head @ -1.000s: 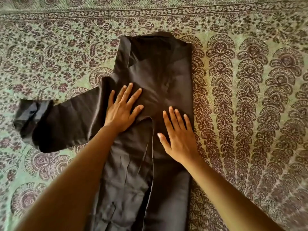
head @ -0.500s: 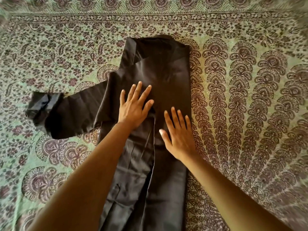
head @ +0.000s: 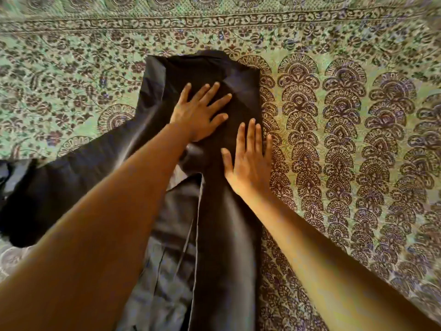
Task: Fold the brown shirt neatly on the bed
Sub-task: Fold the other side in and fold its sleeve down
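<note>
- bed (head: 358, 68): covered by a green bedspread (head: 346, 177) with dark print, floral on the left, fan motifs on the right, border band (head: 214, 20) along the far edge
- brown shirt (head: 226, 223) lies flat on the bedspread, collar end away from the camera
- one sleeve (head: 71, 177) spread out to the left, cuff cut off by the frame edge

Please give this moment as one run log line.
brown shirt: partly folded | left hand: flat on upper part | right hand: flat on right edge | sleeve: out left, unfolded

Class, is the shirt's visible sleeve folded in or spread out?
Spread out: the sleeve lies sideways on the bedspread, beyond the left hand.
</note>
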Demonstrator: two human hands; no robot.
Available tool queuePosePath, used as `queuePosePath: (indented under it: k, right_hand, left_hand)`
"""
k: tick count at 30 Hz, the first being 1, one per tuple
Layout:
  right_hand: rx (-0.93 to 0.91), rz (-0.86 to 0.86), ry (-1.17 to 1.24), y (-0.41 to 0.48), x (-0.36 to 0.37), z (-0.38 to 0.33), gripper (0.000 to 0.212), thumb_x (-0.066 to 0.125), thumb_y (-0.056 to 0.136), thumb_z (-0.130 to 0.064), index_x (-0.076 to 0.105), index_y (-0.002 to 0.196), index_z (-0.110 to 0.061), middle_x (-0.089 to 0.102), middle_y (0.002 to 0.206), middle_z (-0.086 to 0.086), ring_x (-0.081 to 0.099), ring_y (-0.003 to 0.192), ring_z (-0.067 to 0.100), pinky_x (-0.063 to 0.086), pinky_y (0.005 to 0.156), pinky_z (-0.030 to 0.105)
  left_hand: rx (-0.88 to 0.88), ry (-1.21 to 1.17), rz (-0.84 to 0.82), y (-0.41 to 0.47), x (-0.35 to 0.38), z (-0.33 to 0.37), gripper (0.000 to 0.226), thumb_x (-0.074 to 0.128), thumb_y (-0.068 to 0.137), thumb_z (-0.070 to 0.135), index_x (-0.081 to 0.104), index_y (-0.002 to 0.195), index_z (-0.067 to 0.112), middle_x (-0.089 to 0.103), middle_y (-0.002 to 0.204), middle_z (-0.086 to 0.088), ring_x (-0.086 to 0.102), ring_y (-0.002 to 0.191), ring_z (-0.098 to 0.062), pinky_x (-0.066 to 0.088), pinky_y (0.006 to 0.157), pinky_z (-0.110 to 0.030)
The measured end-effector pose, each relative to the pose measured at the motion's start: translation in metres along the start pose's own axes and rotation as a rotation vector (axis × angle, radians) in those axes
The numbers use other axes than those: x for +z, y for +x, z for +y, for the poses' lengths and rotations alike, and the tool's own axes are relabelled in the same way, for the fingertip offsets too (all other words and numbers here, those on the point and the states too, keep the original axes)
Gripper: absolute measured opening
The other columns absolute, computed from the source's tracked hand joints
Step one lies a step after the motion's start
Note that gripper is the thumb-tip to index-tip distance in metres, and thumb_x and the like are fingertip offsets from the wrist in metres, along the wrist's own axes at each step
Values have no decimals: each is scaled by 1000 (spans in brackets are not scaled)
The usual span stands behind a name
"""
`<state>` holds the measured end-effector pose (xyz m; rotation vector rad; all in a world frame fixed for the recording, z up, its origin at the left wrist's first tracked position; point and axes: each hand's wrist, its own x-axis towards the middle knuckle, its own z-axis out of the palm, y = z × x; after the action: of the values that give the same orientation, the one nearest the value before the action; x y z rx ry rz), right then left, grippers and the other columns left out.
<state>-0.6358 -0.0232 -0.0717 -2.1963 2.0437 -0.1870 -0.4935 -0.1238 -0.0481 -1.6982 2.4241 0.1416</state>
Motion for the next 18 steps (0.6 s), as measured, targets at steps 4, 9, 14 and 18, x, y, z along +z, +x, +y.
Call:
queuePosePath:
  k: [4, 9, 14, 18]
  right_hand:
    - [32, 47, -43, 4, 5, -9, 71, 25, 88, -48, 29, 141, -2, 25, 148, 25, 22, 139, 36, 11, 113, 50]
    - [-18, 25, 1, 8, 5, -5, 72, 19, 87, -49, 25, 144, -5, 18, 152, 22, 15, 142, 33, 2, 114, 47]
    - [-198, -19, 102, 17, -4, 25, 60, 17, 90, -36, 31, 142, -11, 24, 152, 14, 23, 141, 26, 12, 114, 40]
    - [-357, -112, 51, 26, -12, 50, 57, 17, 93, -39, 25, 145, -17, 19, 154, 10, 19, 142, 23, 9, 115, 39]
  left_hand:
    - [125, 76, 18, 17, -3, -14, 57, 19, 95, 55, 7, 147, 38, 3, 159, -2, 6, 146, -20, -3, 115, -50]
    - [155, 139, 6, 19, -11, -16, 57, 18, 94, 56, 9, 147, 37, 5, 159, -3, 6, 146, -21, -4, 114, -53]
    - [185, -20, 40, -41, -9, 18, 63, 11, 90, 55, 20, 147, 30, 18, 157, -2, 15, 145, -19, 2, 115, -51]
    - [482, -24, -17, -125, 10, 36, 58, 23, 92, 55, 34, 143, 30, 34, 150, -3, 31, 140, -22, 11, 113, -51]
